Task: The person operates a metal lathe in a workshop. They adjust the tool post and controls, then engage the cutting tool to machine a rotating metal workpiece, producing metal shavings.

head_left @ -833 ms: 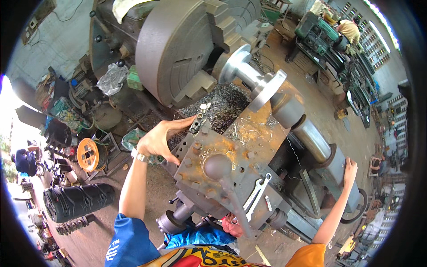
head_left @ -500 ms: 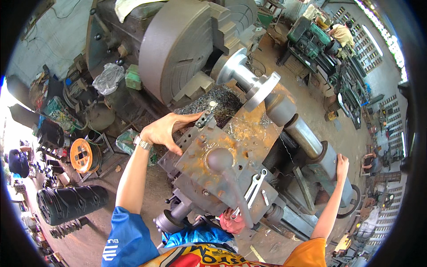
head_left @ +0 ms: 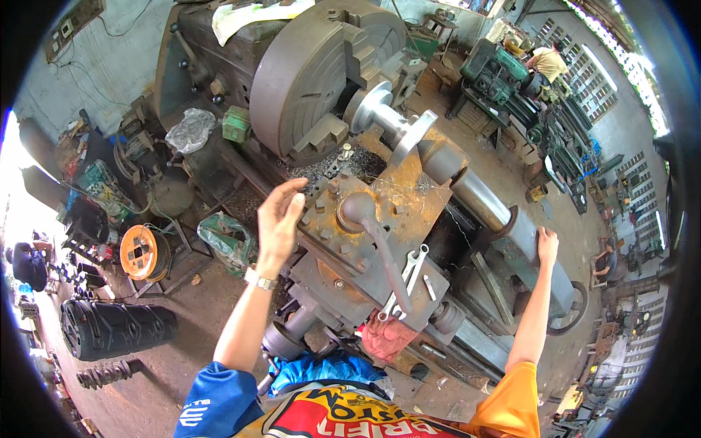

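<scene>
My left hand [head_left: 280, 221], with a watch on the wrist, is raised beside the left edge of the lathe's tool post [head_left: 380, 212]. Its thumb stands apart from the fingers and nothing is in it. My right hand [head_left: 547, 245] is closed at the side of the grey tailstock [head_left: 537, 266]; what it grips, if anything, is hidden. A shiny flanged metal workpiece [head_left: 391, 120] sits between the big chuck [head_left: 299, 87] and the tailstock's quill [head_left: 485, 198]. A curved lever with a round hub [head_left: 359, 209] tops the tool post. Two wrenches [head_left: 411, 281] lie beside it.
A red cloth [head_left: 387, 336] hangs at the carriage's near edge. Metal chips lie under the chuck. On the left stand an orange spool [head_left: 141, 252] and a black ribbed cylinder [head_left: 117, 328]. Another person [head_left: 549, 62] is by a green machine [head_left: 496, 73] at far right.
My left hand has drawn back from the cutting tool holder to the tool post's left side, its fingers now pointing up. My right hand stays at the tailstock. The view has shifted slightly.
</scene>
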Available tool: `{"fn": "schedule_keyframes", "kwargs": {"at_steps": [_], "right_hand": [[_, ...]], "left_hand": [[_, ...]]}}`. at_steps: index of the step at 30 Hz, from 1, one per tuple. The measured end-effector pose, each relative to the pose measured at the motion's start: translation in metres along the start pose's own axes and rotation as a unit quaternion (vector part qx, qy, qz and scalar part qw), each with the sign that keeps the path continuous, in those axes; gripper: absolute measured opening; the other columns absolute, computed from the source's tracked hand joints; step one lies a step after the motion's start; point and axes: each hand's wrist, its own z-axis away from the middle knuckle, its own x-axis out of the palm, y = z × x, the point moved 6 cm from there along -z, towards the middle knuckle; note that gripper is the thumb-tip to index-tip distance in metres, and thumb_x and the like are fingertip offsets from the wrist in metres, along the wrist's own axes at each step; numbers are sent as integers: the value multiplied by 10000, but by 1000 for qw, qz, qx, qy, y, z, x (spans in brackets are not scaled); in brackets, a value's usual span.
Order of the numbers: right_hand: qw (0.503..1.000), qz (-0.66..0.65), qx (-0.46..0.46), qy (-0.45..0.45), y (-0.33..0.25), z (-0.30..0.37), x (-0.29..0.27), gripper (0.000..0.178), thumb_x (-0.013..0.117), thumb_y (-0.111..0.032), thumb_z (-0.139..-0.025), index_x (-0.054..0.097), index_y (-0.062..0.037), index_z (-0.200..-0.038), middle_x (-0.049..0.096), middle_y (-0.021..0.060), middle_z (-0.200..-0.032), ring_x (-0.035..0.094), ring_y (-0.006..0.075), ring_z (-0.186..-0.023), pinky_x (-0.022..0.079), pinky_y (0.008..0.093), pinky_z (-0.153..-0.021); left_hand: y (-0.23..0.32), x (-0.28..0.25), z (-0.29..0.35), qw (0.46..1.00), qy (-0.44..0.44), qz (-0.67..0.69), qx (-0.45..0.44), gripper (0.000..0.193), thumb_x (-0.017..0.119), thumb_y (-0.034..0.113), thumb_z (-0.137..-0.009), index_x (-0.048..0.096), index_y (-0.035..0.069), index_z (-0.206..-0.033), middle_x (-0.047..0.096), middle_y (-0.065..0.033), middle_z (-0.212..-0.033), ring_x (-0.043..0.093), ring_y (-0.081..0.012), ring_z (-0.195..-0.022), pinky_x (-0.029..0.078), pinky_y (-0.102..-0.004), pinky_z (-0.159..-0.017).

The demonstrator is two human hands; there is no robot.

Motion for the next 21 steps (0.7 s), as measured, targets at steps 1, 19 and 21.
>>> {"fn": "schedule_keyframes", "kwargs": {"at_steps": [1, 19, 21], "right_hand": [[1000, 2, 0, 6, -3, 2, -2, 476, 518, -377, -932, 673, 69, -996, 638, 337, -992, 594, 513, -1028, 459, 539, -891], [665, -746, 10, 4, -395, 201, 26, 265, 536, -216, -1026, 655, 2, -1122, 685, 98, -1126, 628, 194, -1063, 483, 343, -938], [679, -733, 26, -40, -427, 213, 38, 290, 521, -224, -1032, 639, -2, -1177, 684, 103, -1156, 614, 194, -1111, 436, 345, -1026]], "left_hand": [[1, 9, 5, 1000, 15, -21, 16, 328, 639, 196, -978, 643, -4, -1238, 667, -97, -1248, 601, -176, -1162, 442, -329, -1042], [-2, 29, -2, 991, 42, -106, 65, 439, 437, 41, -787, 715, -69, -1109, 683, -255, -1213, 602, -315, -1252, 415, -351, -1081], [-2, 28, -2, 992, 39, -102, 67, 448, 436, 35, -768, 715, -75, -1101, 694, -250, -1187, 606, -318, -1247, 415, -360, -1083]]}}
